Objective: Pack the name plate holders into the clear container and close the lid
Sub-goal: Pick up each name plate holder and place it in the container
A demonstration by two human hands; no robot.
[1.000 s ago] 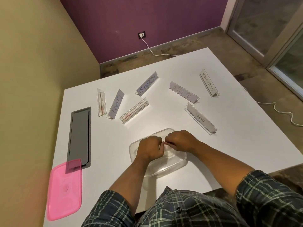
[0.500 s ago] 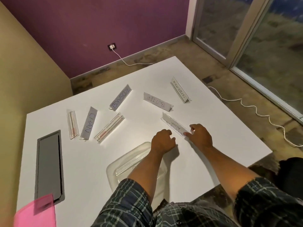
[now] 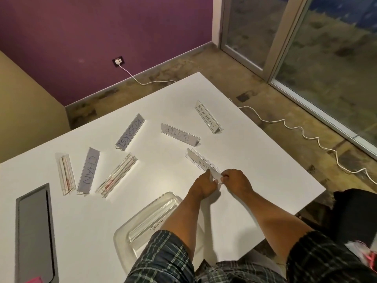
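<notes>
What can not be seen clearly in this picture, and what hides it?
Head view only:
- The name on the holder being picked up: partly covered by the left hand and right hand, and glare.
- The clear container: its near side is under the left sleeve.
- The pink lid: cut off by the bottom edge.
- The print inside the two holders lying flat: too small to read.
</notes>
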